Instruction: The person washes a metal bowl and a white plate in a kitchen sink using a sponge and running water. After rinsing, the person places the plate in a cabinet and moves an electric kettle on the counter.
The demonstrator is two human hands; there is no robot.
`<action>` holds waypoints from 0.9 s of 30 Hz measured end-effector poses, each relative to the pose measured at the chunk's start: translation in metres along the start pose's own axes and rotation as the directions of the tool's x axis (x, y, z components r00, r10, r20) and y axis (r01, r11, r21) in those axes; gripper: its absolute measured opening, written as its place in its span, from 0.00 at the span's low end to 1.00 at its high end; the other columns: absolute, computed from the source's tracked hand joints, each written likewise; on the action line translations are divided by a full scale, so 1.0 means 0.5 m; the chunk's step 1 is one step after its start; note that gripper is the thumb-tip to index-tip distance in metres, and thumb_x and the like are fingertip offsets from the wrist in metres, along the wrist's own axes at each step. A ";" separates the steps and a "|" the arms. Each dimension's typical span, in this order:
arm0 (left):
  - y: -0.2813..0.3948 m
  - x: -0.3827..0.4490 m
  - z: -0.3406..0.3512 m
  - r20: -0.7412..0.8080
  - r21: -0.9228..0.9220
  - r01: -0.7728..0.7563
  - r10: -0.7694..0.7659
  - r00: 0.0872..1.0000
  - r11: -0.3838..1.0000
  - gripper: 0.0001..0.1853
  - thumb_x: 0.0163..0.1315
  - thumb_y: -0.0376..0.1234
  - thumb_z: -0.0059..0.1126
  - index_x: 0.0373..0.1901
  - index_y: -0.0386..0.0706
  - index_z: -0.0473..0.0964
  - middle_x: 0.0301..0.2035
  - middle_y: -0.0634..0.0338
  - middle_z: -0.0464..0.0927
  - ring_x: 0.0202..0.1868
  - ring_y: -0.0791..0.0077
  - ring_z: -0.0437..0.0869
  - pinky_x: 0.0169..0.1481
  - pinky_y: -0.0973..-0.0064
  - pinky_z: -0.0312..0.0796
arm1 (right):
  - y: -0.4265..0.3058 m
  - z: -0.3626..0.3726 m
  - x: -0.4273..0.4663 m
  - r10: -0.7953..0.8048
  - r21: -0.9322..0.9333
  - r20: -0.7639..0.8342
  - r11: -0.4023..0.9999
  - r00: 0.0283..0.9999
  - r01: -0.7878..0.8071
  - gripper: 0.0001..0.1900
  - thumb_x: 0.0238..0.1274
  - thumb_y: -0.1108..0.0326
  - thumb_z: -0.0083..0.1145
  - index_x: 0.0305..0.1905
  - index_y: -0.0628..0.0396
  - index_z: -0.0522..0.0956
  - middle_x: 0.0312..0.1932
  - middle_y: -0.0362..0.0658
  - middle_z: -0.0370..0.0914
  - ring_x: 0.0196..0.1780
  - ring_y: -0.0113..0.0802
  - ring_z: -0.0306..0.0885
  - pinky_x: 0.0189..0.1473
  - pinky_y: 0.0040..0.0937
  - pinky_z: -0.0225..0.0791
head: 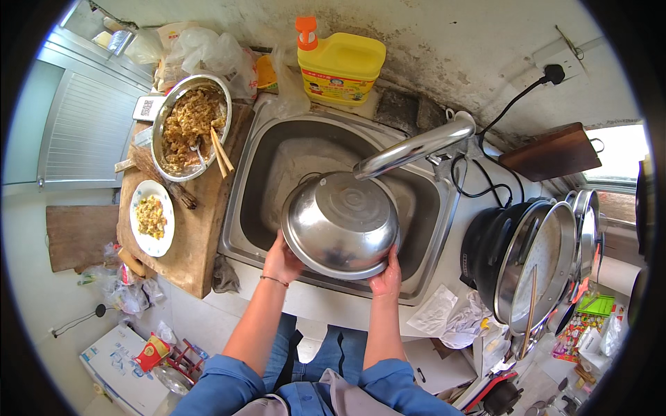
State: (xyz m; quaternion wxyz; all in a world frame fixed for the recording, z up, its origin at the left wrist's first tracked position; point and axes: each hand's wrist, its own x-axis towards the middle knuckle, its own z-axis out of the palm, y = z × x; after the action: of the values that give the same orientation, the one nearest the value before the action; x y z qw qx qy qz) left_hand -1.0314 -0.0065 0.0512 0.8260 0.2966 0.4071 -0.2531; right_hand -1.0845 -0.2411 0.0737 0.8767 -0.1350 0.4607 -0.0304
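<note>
A round stainless steel bowl (341, 223) is tilted over the sink, its outer base facing up towards me. My left hand (283, 260) grips its rim at the lower left, and my right hand (386, 275) grips the rim at the lower right. Both thumbs lie on the outside; the fingers beneath are partly hidden. Just beyond the bowl's base reaches the steel faucet spout (411, 148), and no water is seen running from it. The stainless steel sink (291, 138) lies under the bowl, its basin partly covered by it.
Left of the sink, a wooden board (200, 234) bears a metal bowl of food mixture (192, 130) with chopsticks, a plate of chopped food (151, 218) and a brush. A yellow detergent jug (341, 67) stands behind. Pans (538, 265), a black cable and crumpled paper (434, 309) are at right.
</note>
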 end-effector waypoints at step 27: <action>0.038 -0.090 0.171 -0.137 0.291 -0.203 0.250 0.958 0.935 0.22 0.61 0.50 0.51 0.36 0.39 0.75 0.34 0.60 0.79 0.36 0.71 0.79 0.37 0.74 0.73 | 0.021 0.226 0.042 -0.145 -0.470 0.881 -0.375 0.451 0.799 0.26 0.55 0.71 0.51 0.62 0.55 0.64 0.67 0.48 0.56 0.70 0.46 0.50 0.68 0.46 0.44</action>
State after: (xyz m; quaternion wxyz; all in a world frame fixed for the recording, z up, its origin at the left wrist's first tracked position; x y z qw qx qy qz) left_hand -0.9986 -0.0449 0.1354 0.7624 0.4738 0.4009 -0.1832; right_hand -0.9809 -0.2110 0.1153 0.4463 -0.8914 -0.0184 -0.0765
